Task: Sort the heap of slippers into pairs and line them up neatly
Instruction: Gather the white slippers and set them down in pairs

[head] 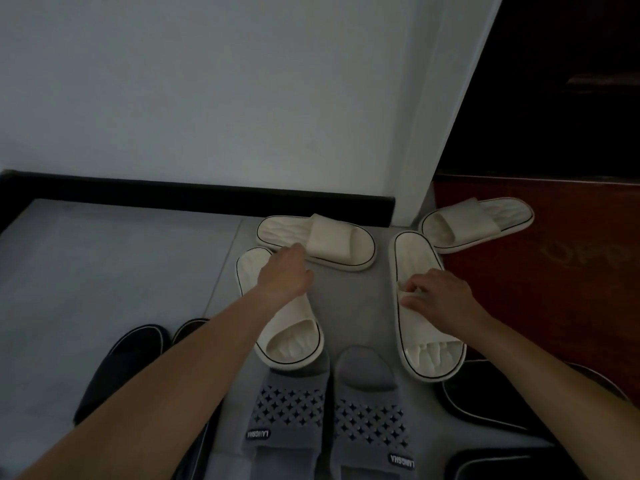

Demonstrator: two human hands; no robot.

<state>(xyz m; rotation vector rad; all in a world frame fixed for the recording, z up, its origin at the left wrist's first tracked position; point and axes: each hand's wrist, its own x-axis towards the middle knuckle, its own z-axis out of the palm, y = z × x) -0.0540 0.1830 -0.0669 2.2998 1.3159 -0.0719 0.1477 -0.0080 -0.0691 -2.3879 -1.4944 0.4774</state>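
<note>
Several cream slides lie scattered on the grey floor. My left hand rests on the strap of one cream slide whose toe points toward me, and its fingers reach the edge of another cream slide lying sideways by the wall. My right hand grips the strap of a third cream slide. A fourth cream slide lies on the red mat. A grey perforated pair stands side by side near me. Dark slippers sit at the left.
A white wall with a black skirting board runs behind the slippers. A red-brown doormat lies at the right by a dark doorway. More dark slippers lie at the lower right. Pale floor tiles spread to the left.
</note>
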